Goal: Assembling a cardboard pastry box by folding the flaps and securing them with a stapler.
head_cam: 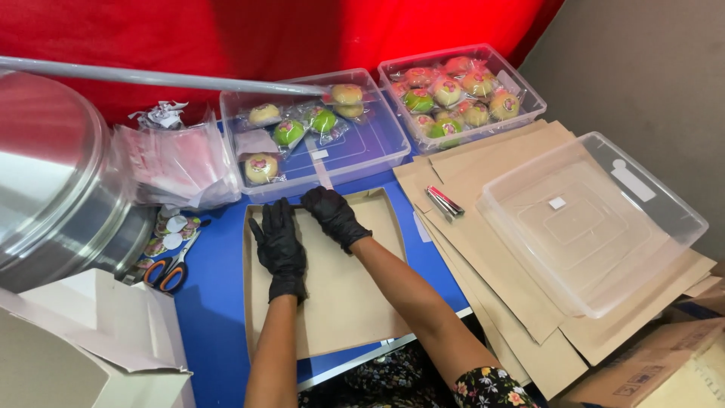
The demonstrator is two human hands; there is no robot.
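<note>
A shallow brown cardboard box tray lies on the blue table in front of me. Both my hands wear black gloves. My left hand presses flat on the tray's floor near its far left corner. My right hand rests beside it with fingers bent at the tray's far wall. Neither hand holds a loose item.
Two clear plastic bins of wrapped round cakes stand behind the tray. Flat cardboard blanks with an empty clear bin and a stapler lie right. Scissors, stickers, plastic bags and a metal drum are left.
</note>
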